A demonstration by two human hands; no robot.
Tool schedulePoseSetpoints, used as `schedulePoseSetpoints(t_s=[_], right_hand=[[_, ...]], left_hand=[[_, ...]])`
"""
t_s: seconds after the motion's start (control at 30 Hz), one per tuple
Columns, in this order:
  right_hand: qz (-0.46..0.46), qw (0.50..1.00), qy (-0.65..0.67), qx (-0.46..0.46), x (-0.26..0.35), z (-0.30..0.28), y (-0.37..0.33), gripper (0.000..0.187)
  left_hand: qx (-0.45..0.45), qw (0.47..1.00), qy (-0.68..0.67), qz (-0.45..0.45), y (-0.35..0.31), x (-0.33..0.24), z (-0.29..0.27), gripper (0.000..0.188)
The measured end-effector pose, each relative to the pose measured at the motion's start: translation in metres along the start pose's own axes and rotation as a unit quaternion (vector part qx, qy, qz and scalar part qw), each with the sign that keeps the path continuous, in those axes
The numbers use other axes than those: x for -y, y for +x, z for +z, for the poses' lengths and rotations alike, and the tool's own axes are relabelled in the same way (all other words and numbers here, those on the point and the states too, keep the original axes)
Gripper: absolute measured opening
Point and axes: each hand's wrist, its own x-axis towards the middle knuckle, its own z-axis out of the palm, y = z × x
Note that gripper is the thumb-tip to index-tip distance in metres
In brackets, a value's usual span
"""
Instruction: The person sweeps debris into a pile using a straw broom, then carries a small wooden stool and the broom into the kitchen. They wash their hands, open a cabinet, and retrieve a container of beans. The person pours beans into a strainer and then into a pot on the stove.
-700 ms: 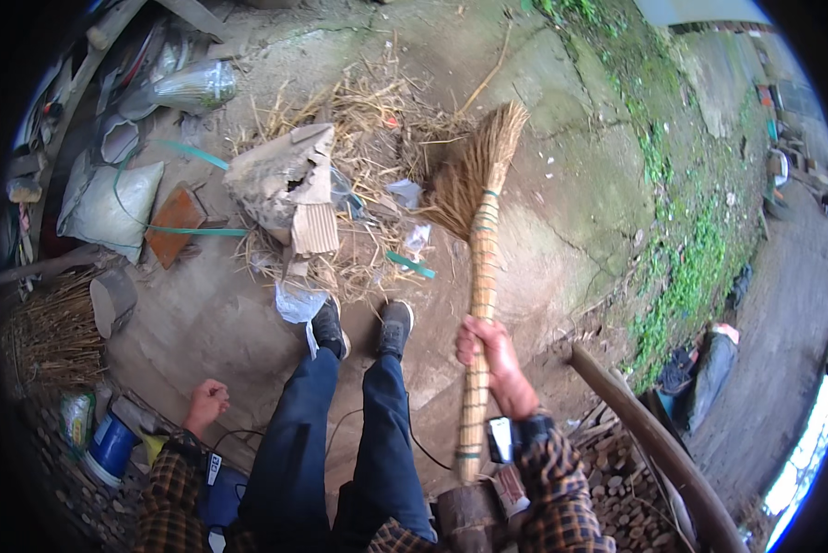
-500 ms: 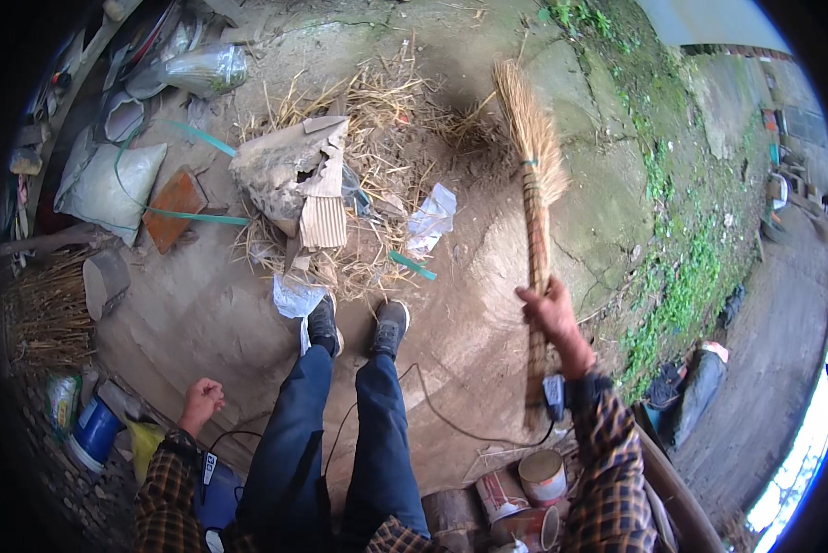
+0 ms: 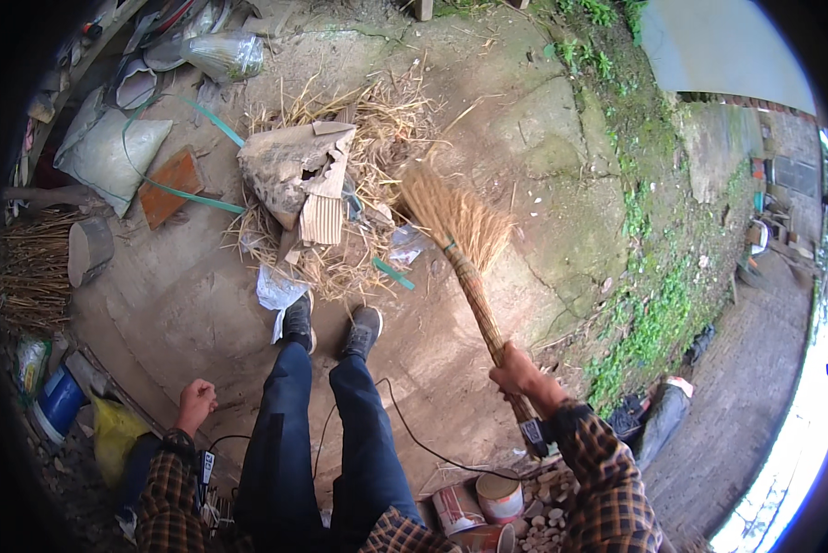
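Note:
My right hand (image 3: 524, 378) is wrapped round the handle of a straw broom (image 3: 474, 290). The broom slants up and to the left, and its fanned bristles rest at the right side of a heap of loose straw (image 3: 391, 111). A torn piece of cardboard (image 3: 294, 166) lies on the heap. Partly behind the bristles is a crumpled clear plastic scrap (image 3: 406, 244), with a short green strap (image 3: 393, 273) close by. My left hand (image 3: 197, 404) hangs beside my left leg with its fingers curled in, nothing showing in them.
A white plastic bag (image 3: 259, 290) lies by my left shoe. Left are a stuffed white sack (image 3: 110, 161), an orange-brown board (image 3: 170, 189), a log (image 3: 91, 251) and bundled twigs (image 3: 34, 267). Tins (image 3: 499, 498) and a thin cable (image 3: 423, 444) lie near me. Green plants (image 3: 649, 323) grow on the right.
My right hand has swung the broom's bristles leftward and nearer, from beyond the heap's right side onto its edge. The plastic scrap is now partly covered. My left hand stays curled.

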Motion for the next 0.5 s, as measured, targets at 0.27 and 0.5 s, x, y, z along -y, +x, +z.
schedulePoseSetpoints(t_s=[0.27,0.5], right_hand=[[-0.032,0.964,-0.104,-0.241,-0.053,-0.063,-0.036,0.034],[-0.131,0.906,-0.182,-0.359,0.075,-0.156,0.117,0.026]], left_hand=[[-0.022,0.999,0.016,0.023,0.013,-0.026,0.030,0.005],[-0.028,0.998,0.054,-0.010,0.010,0.019,-0.002,0.005]])
